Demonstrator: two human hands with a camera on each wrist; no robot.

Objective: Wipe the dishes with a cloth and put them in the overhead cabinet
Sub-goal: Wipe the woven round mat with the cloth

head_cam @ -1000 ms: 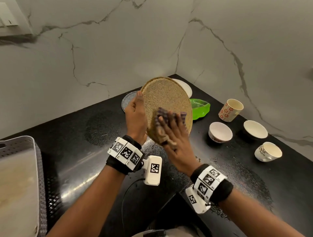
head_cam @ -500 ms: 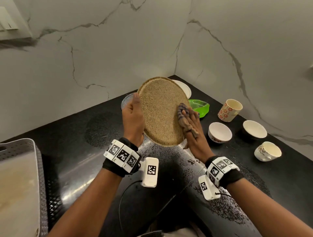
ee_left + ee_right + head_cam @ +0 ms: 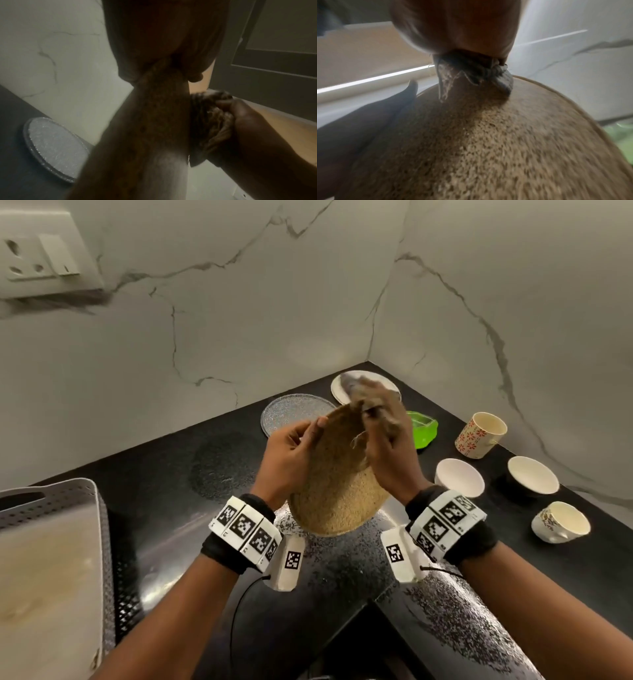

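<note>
From my head, my left hand point(image 3: 294, 453) grips the round speckled brown plate point(image 3: 337, 494) above the black counter point(image 3: 171, 508). My right hand point(image 3: 383, 436) looks blurry. My left wrist shows it bunching the dark striped cloth point(image 3: 208, 119) against the plate's face.

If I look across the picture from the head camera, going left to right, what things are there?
Grey perforated tray → left hand → speckled brown plate → green dish → plain white bowl → flowered cup → second white bowl → patterned cup.
</note>
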